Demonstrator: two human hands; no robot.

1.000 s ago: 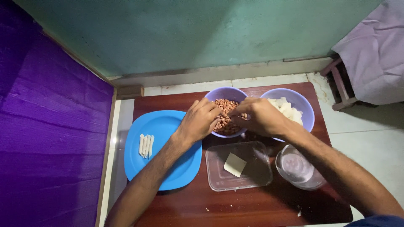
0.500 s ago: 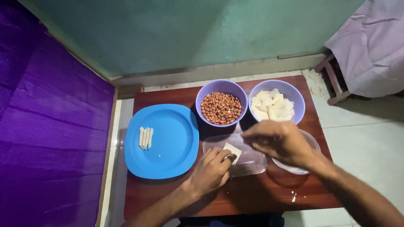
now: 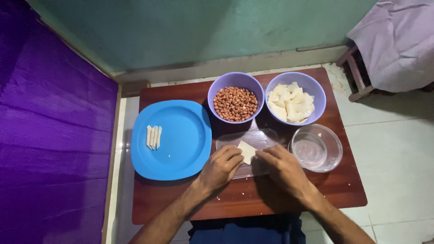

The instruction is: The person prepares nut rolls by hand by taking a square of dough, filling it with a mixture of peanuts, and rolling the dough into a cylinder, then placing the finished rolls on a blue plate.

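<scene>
1. Green wall and pale tiled floor frame the small red-brown wooden table (image 3: 275,205) you are working at, with a purple cloth hanging along your left side and a draped piece of furniture at the upper right.
2. Your left hand (image 3: 220,166) and right hand (image 3: 282,168) now rest together at the near edge of the clear rectangular tray (image 3: 260,138). Half a second ago they were apart, the right one raised over the glass bowl; a second ago both were in the peanuts.
3. Both sets of fingertips are curled in and touch the pale square wrapper (image 3: 247,151) lying in the tray, pinching at its two sides. Whether they have lifted it off the tray, you cannot tell from this view.
4. Beyond the tray stand two purple bowls side by side: the bowl of peanuts (image 3: 235,103), now uncovered, and the bowl of pale wrapper pieces (image 3: 291,102).
5. To your right of the tray sits the clear glass bowl (image 3: 315,148), just beside your right hand.
6. To your left lies the blue plate (image 3: 181,144), holding a few finished white rolls (image 3: 153,137) near its far-left part, in the same spot as before.
</scene>
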